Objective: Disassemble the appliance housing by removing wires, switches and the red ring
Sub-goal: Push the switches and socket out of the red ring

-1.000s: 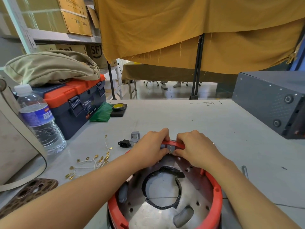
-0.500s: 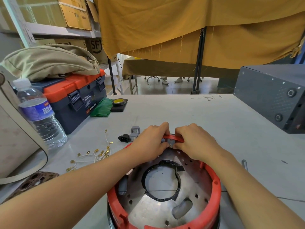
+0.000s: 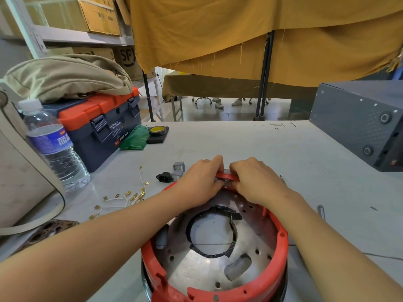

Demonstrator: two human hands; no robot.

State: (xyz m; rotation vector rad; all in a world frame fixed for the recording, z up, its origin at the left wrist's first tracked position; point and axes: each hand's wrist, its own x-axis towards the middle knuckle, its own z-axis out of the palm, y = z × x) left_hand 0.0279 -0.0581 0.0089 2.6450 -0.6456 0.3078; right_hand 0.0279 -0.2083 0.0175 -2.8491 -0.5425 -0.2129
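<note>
A round metal appliance housing (image 3: 209, 269) with a red ring (image 3: 281, 243) round its rim stands at the table's near edge. My left hand (image 3: 200, 179) and my right hand (image 3: 255, 179) both grip the far side of the red ring, fingers curled over its edge around a small metal part between them. Loose white wires with brass terminals (image 3: 124, 199) lie to the left. A black power socket (image 3: 164, 177) and grey switches (image 3: 178, 168) sit just beyond the ring.
A water bottle (image 3: 54, 147) and a navy-orange toolbox (image 3: 102, 125) stand left, with a tan bag on top. A tape roll (image 3: 158, 130) and green cloth lie behind. A grey metal box (image 3: 357, 123) fills the right. A screwdriver (image 3: 320, 211) lies right of the housing.
Both hands stay on the far edge of the red ring in the same grip. Only the camera view has shifted slightly.
</note>
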